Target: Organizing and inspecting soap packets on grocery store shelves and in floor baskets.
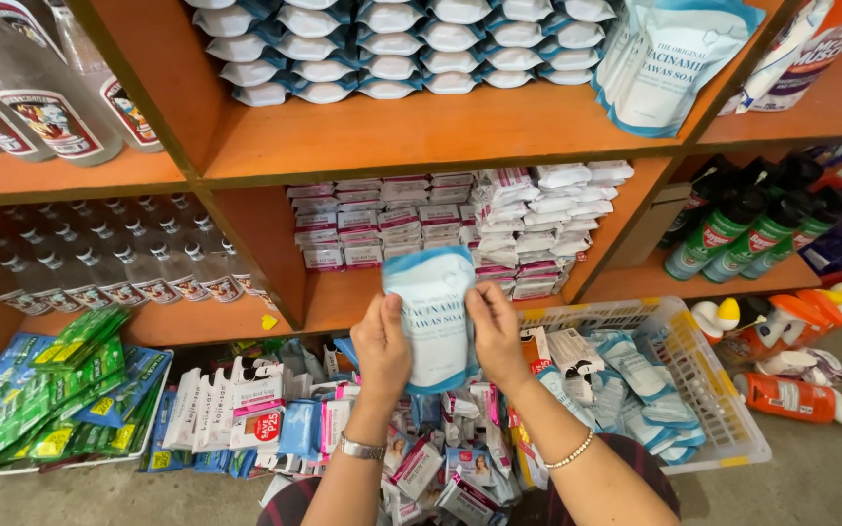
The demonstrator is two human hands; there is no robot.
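Evidently light and floppy, the pale blue-and-white soft plastic refill pouch [433,317] hangs upright between the left hand [380,349] and right hand [495,334], both pinching its slippery side edges, the firmest hold, above a white plastic basket [723,409].

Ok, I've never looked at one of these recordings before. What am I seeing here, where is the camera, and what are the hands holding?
There is one picture, taken by a camera worn on a person's head and looking down at their own two bare hands. The left hand and right hand together hold a flat blue and white pouch upright in front of orange wooden shelves. More such pouches lie in a white plastic basket on the floor to the right. The shelves carry stacked small packets, clear glass bottles on the left and green spray bottles on the right. Small sachets and boxes lie spread on the floor below.
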